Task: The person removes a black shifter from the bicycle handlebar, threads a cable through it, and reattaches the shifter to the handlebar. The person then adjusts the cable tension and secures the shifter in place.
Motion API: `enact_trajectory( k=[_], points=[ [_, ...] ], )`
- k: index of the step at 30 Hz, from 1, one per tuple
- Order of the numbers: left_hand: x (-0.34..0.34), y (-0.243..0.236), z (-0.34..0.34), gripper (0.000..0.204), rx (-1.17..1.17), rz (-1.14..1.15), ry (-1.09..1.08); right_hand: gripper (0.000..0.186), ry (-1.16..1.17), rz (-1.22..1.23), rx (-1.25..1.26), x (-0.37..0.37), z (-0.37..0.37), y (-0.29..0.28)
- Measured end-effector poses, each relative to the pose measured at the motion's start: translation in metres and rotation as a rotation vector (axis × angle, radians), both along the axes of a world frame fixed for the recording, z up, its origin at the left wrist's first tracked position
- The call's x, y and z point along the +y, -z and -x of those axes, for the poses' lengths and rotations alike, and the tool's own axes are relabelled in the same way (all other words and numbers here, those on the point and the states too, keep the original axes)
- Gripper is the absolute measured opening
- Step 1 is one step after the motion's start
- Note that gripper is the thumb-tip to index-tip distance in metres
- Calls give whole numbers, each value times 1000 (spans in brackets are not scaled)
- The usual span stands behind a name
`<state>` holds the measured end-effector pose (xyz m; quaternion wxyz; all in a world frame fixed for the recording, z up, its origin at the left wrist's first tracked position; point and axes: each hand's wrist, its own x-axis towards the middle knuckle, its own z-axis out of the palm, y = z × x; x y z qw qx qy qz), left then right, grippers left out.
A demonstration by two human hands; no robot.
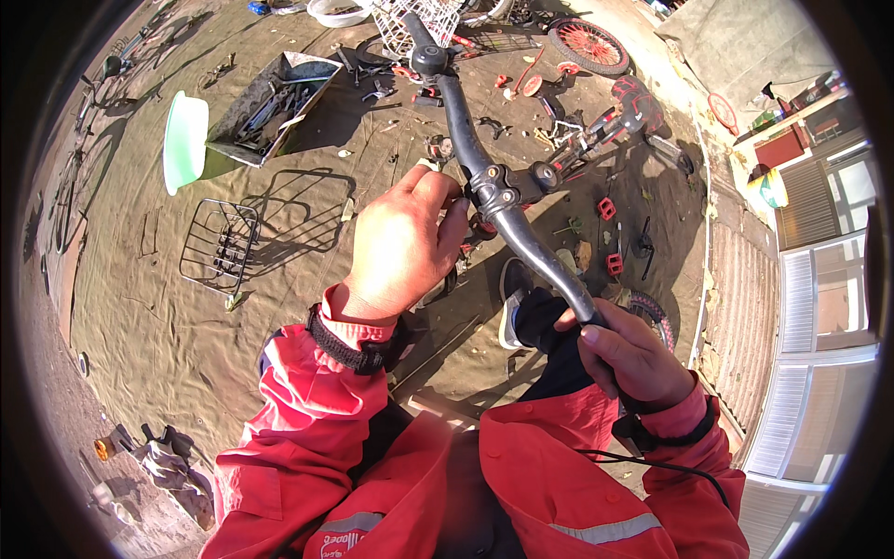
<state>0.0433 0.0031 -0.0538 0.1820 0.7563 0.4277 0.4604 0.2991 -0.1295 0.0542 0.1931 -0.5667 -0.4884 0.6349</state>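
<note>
A black bicycle handlebar point(535, 250) runs from the top middle down to the right in front of me. My right hand point(638, 359) is wrapped round its near end. At its middle, a black stem clamp point(496, 189) with bolts holds the bar. Just left of the clamp is my left hand point(405, 238), its fingers curled and closed together. Whatever those fingers hold, if anything, is hidden. A round black cap-like part point(429, 61) sits farther up the bar. The bike's lower parts are mostly hidden behind the bar and my hands.
A brown ground sheet point(177, 326) carries a black wire rack point(222, 244), a toolbox point(270, 107) full of tools and a pale green basin point(186, 142). Red pedals point(607, 208) and other loose parts lie to the right. A red-rimmed wheel point(589, 47) is at the far right.
</note>
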Motion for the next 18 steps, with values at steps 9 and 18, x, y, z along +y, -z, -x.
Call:
enact_trajectory(
  k=[9,18],
  points=[
    [1,2,0,12,-9,-19,-2,30,16,10,10,0,1,0],
    [-1,1,0,12,-16,27,-9,31,21,15,6,0,0,0]
  ],
)
